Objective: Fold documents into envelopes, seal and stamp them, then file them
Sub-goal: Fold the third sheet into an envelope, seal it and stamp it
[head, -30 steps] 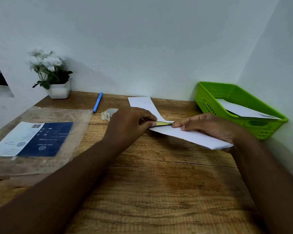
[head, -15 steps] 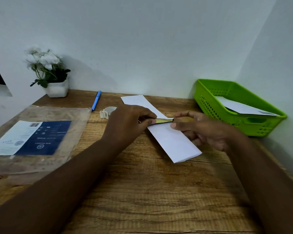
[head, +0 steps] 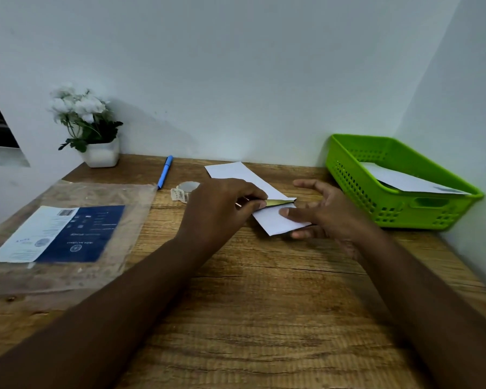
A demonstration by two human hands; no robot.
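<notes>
A white envelope (head: pixel 275 221) lies at mid-table with its flap lifted, showing a yellowish strip (head: pixel 278 203) at the flap edge. My left hand (head: pixel 222 209) pinches that strip between thumb and fingers. My right hand (head: pixel 323 211) lies over the envelope's near end with straight, spread fingers, thumb pressing on the paper. A second white sheet or envelope (head: pixel 236 172) lies behind, partly hidden by my left hand. At the right stands a green basket (head: pixel 348 167) with one white envelope (head: pixel 404 182) in it.
A blue pen (head: pixel 164 172) lies near the back wall. A small round pale item (head: pixel 190 186) and a crumpled scrap (head: pixel 178 194) sit beside my left hand. A clear plastic packet with a blue label (head: pixel 68 234) covers the left side. A potted white flower (head: pixel 90 127) stands back left.
The envelope has swung from lying across toward the right to pointing away from me. My right hand has let go of the strip's tip and spread flat over the envelope.
</notes>
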